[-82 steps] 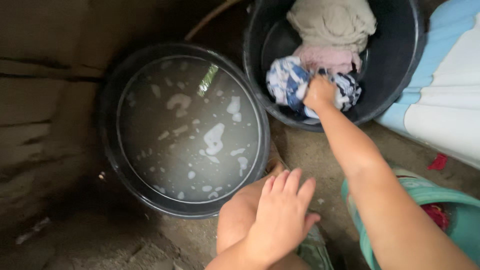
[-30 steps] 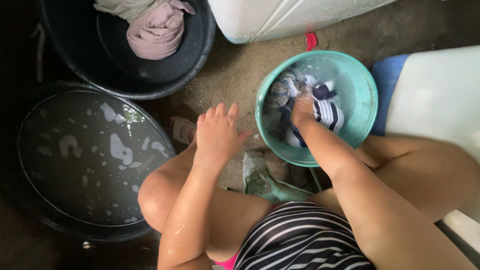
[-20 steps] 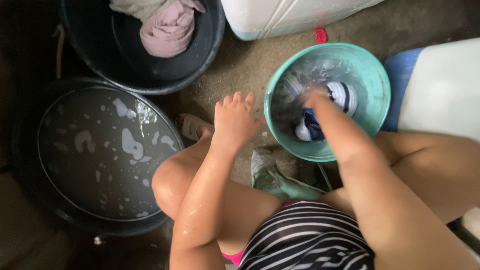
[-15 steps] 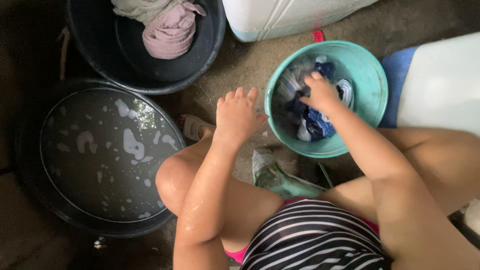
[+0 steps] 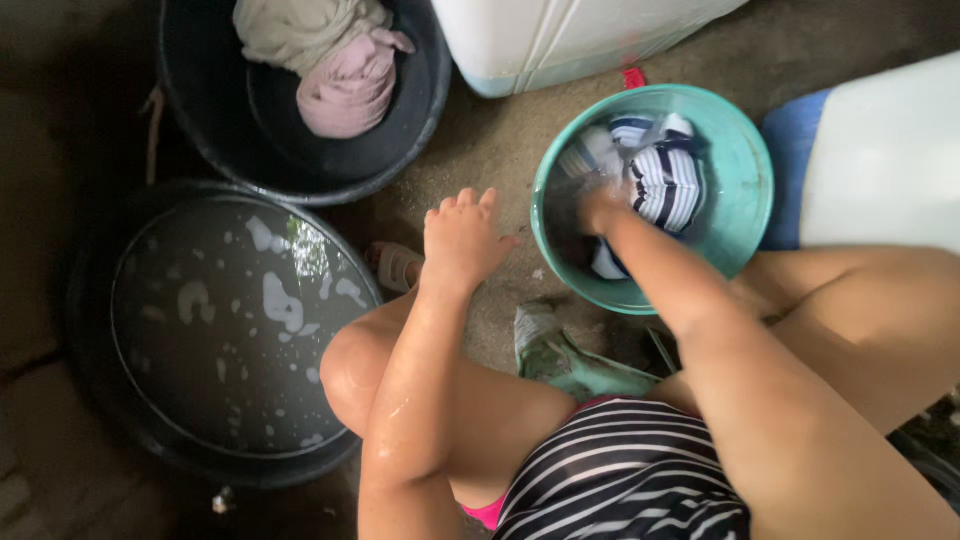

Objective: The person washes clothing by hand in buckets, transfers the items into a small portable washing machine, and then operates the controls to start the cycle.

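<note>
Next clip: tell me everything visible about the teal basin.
The teal basin is a round, smooth bowl that looks like plastic, standing upright on the gritty floor in front of the person's knees. It holds a wet striped cloth, navy and white, bunched toward the far side; water level is hard to judge. The right hand reaches inside and presses on the cloth. The left hand hovers apart, left of the rim. A white container sits just beyond it.
</note>
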